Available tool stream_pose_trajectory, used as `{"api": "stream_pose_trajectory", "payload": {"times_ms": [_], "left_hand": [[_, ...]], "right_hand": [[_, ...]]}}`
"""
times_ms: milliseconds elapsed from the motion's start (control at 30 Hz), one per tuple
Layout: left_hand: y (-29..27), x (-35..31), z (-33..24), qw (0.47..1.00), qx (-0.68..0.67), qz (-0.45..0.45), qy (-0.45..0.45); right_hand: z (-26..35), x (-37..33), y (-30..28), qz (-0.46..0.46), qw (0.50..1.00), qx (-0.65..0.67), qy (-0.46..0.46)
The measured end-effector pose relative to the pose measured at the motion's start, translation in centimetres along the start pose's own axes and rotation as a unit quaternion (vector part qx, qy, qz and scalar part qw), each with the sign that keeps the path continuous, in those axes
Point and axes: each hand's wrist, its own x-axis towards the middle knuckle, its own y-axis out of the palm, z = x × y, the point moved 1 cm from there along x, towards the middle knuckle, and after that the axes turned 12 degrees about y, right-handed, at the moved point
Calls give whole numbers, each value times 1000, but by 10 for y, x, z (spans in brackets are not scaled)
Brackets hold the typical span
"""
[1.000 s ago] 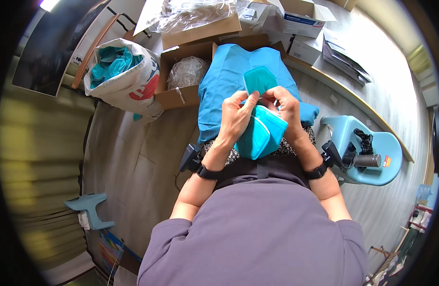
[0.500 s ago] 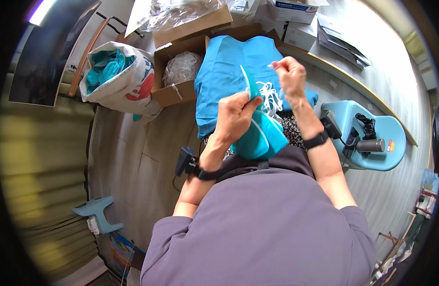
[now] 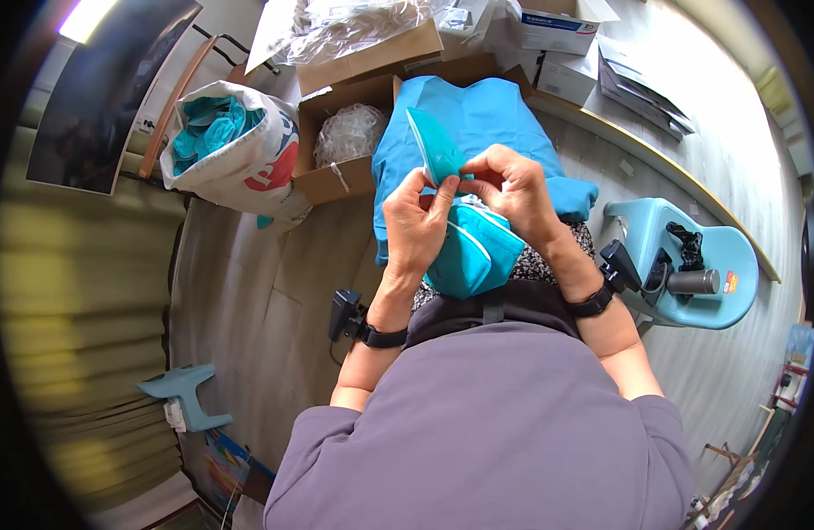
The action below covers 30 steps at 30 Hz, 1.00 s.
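Note:
A folded teal face mask [image 3: 434, 141] stands upright between my hands, above the blue cloth on my lap. My left hand [image 3: 412, 223] is closed, pinching the mask's lower edge between thumb and fingers. From the other side my right hand [image 3: 519, 193] pinches the same edge, its fingertips meeting those of the left. Whether a white strap is between them is too small to tell. Just below lie more teal masks [image 3: 464, 265] with white straps, on my lap against my waist. The blue cloth [image 3: 478, 110] spreads over my knees.
Ahead on the left, an open cardboard box [image 3: 332, 183] contains a tangle of whitish strands [image 3: 350, 132]. Beside it stands a white bag [image 3: 235, 163] full of teal masks. To my right, a light blue stool [image 3: 734, 256] bears a grey metal cylinder [image 3: 694, 282] and black straps.
My right hand has come down and left from above the lap to meet the left hand at the mask. The mask has shifted left and is held more upright.

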Motion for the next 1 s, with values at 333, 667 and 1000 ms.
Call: {"api": "stream_pose_trajectory", "payload": {"times_ms": [333, 667, 1000], "left_hand": [[-15, -8, -42, 995, -53, -45, 78], [-16, -4, -26, 925, -314, 97, -191], [-8, -18, -3, 907, -207, 273, -247]], "right_hand": [[-64, 26, -72, -180, 981, 9, 68], [-2, 23, -41, 77, 974, 211, -11], [-44, -6, -29, 141, 948, 190, 215]]}}
